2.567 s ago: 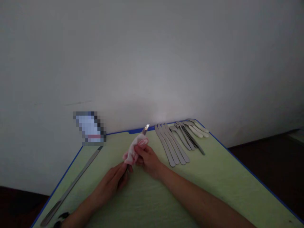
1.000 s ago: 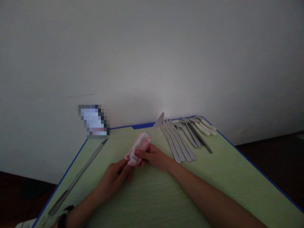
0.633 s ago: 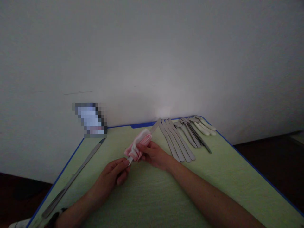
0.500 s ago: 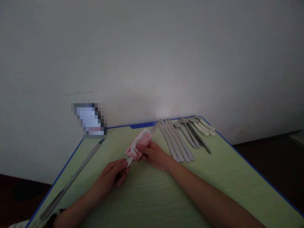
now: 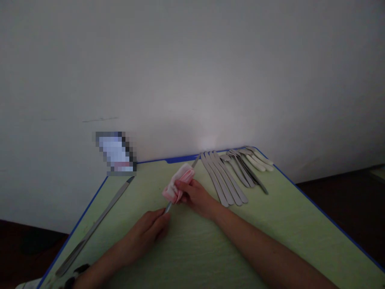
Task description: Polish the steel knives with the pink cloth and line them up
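Observation:
My left hand (image 5: 150, 226) is closed round the near end of a metal table knife (image 5: 196, 161). A folded pink-and-white cloth (image 5: 179, 181) is wrapped about the knife's middle, hiding that part. Pinching the cloth from the right side is my right hand (image 5: 197, 197), its thumb on top. The knife's far end sticks out beyond the cloth, close to a row of several metal knives (image 5: 224, 178) lying side by side.
Right of the row lie metal spoons and forks (image 5: 239, 170) and white-handled utensils (image 5: 255, 162). More long metal knives (image 5: 102, 216) lie end to end along the left edge. A blurred-out phone-like device (image 5: 116, 152) leans on the wall (image 5: 192, 72) behind the green table (image 5: 204, 249).
The knife has turned, so its far end looks narrower. My left hand has shifted slightly right and nearer to me; the cloth has moved slightly right.

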